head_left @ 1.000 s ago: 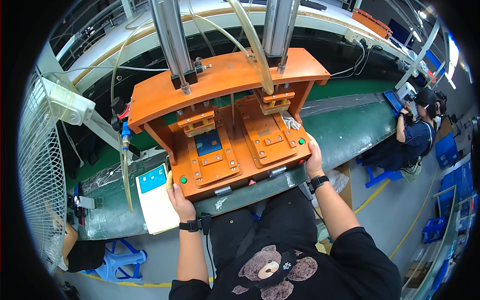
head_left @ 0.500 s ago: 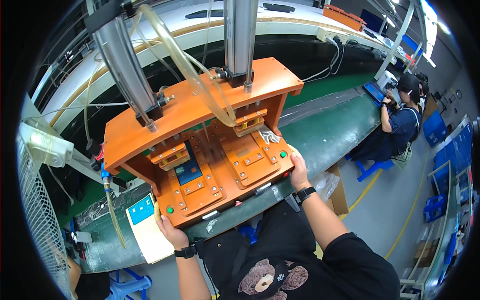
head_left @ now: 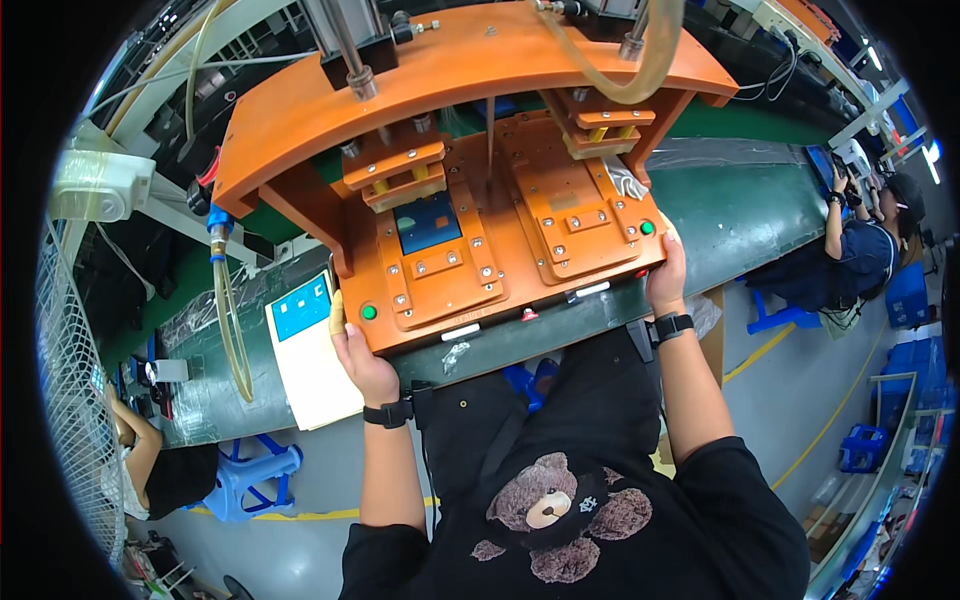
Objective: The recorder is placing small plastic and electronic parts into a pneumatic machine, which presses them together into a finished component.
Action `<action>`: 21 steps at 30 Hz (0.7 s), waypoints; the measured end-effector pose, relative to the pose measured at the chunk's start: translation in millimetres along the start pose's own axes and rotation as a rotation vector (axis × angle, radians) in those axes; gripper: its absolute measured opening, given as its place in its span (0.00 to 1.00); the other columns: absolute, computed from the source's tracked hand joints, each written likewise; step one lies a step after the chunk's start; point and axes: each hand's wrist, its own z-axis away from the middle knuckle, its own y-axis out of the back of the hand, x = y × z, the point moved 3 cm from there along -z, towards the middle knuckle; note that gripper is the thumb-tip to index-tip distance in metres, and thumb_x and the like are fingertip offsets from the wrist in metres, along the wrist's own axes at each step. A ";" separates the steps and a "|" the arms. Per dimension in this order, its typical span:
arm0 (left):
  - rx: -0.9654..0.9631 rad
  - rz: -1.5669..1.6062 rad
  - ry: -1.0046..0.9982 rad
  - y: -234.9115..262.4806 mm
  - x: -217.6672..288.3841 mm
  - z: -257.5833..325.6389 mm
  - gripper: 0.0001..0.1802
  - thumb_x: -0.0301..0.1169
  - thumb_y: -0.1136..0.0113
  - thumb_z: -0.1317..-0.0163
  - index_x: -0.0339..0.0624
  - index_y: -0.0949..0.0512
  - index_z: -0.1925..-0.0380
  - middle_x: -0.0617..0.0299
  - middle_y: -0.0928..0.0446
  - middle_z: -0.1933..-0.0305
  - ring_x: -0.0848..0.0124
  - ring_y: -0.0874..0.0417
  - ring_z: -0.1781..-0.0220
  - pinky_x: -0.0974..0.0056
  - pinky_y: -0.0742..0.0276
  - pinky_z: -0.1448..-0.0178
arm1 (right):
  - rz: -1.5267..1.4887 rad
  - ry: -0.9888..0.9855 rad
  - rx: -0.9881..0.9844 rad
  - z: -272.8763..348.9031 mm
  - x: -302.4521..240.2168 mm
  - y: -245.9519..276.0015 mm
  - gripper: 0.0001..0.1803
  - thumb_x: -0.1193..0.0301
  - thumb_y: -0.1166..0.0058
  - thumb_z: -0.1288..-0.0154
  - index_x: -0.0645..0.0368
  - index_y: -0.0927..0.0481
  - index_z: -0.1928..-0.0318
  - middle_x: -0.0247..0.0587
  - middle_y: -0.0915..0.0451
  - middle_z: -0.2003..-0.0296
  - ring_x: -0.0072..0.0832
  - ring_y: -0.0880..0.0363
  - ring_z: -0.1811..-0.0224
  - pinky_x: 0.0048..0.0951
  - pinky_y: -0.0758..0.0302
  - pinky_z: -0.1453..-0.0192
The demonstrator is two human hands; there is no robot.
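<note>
My left hand (head_left: pixel 368 368) holds the front left corner of an orange double-station pneumatic press (head_left: pixel 470 318), its fingers along the side, with yellow covering on a fingertip. At the front right corner, my right hand (head_left: pixel 668 275) grips the base the same way; some of its fingers are hidden behind the edge. Near each hand is a green button, one on the left (head_left: pixel 369 312) and one on the right (head_left: pixel 647 228). In the left fixture lies a dark blue card (head_left: pixel 428 222), partly under the raised press head (head_left: pixel 400 175). The right press head (head_left: pixel 603 128) is also raised.
Left of the press, a blue card (head_left: pixel 301 307) lies on pale sheets (head_left: pixel 315 375). A clear hose (head_left: pixel 232 340) hangs nearby. Crumpled silvery material (head_left: pixel 625 178) sits by the right fixture. The green bench (head_left: pixel 745 215) runs toward a seated person (head_left: pixel 865 235). Another person sits at left.
The view has shifted, so the press appears higher and farther right. Both hands stay on its front corners, and the blue card stays in the left fixture.
</note>
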 end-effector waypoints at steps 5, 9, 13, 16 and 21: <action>0.005 -0.022 0.011 3.2 2.2 2.8 0.24 0.34 0.63 0.24 0.32 0.39 0.34 0.52 0.32 0.35 0.65 0.29 0.35 0.61 0.34 0.31 | -0.042 -0.017 -0.005 5.8 -8.2 -10.2 0.27 0.61 0.60 0.28 0.70 0.32 0.38 0.48 0.24 0.43 0.34 0.26 0.40 0.33 0.33 0.34; 0.009 -0.041 0.006 3.7 2.2 3.6 0.24 0.34 0.64 0.24 0.33 0.39 0.34 0.52 0.32 0.35 0.65 0.29 0.35 0.62 0.33 0.31 | -0.042 -0.027 0.001 6.9 -9.9 -11.4 0.27 0.61 0.60 0.28 0.70 0.32 0.38 0.48 0.25 0.43 0.34 0.26 0.39 0.33 0.33 0.34; -0.006 -0.046 0.011 4.6 -0.8 3.5 0.24 0.34 0.64 0.24 0.33 0.39 0.34 0.52 0.32 0.35 0.65 0.29 0.35 0.62 0.33 0.31 | -0.040 -0.029 0.006 6.0 -6.8 -5.0 0.27 0.62 0.61 0.28 0.70 0.33 0.38 0.48 0.25 0.43 0.33 0.26 0.39 0.33 0.34 0.34; -0.001 -0.039 0.017 1.5 1.5 3.5 0.24 0.34 0.64 0.24 0.32 0.39 0.34 0.52 0.32 0.35 0.65 0.29 0.35 0.62 0.33 0.31 | -0.013 -0.013 0.014 2.6 -2.0 0.7 0.26 0.62 0.61 0.28 0.70 0.32 0.38 0.48 0.25 0.43 0.33 0.26 0.39 0.33 0.33 0.34; 0.015 -0.058 0.012 5.4 -0.7 2.8 0.24 0.35 0.65 0.23 0.32 0.39 0.34 0.51 0.31 0.36 0.65 0.28 0.35 0.62 0.33 0.32 | -0.013 -0.013 -0.007 2.8 -3.1 -5.0 0.26 0.62 0.61 0.28 0.70 0.32 0.39 0.49 0.25 0.43 0.33 0.26 0.39 0.33 0.33 0.34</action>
